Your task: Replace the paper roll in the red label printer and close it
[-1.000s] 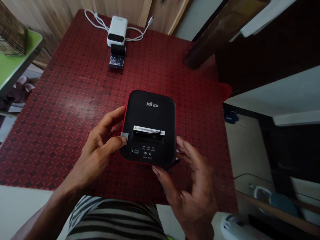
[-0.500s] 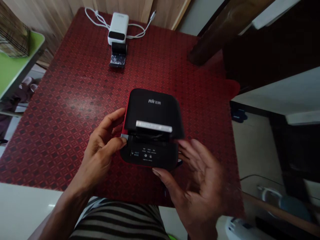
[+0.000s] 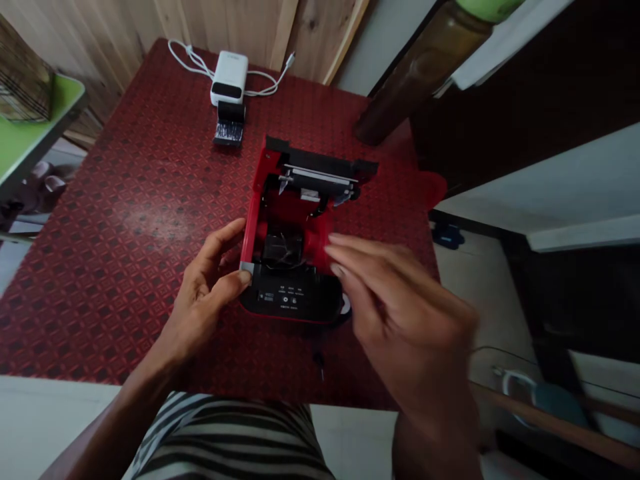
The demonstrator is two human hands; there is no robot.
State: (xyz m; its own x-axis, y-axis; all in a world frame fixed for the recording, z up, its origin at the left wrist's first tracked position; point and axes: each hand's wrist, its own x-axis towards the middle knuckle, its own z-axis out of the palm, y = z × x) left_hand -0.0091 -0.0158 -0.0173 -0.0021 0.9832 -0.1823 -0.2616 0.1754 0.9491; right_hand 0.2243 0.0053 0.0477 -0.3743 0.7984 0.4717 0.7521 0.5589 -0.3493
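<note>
A small red and black portable printer (image 3: 295, 293) sits on the table in front of me with its lid (image 3: 320, 175) raised. Inside its red bay lies a short dark roll (image 3: 283, 248). My left hand (image 3: 207, 283) grips the printer's left side, the thumb pressing on a grey latch (image 3: 247, 267) and the fingers around the outer wall. At the right edge of the open bay is my right hand (image 3: 395, 293), its fingers pressed together and the thumb close under them. Whether anything is between those fingertips is hidden.
On the red patterned table (image 3: 125, 267), a white power bank (image 3: 230, 73) lies at the back with a white cable (image 3: 270, 87) and a black strip with white marks (image 3: 229, 130). A tall brown bottle (image 3: 410, 73) stands back right. A small dark item (image 3: 319, 365) lies near the front edge.
The printer's lid has swung up, baring the red bay and the roll. My right hand has risen from the front right corner to the bay's edge. My left hand keeps its hold.
</note>
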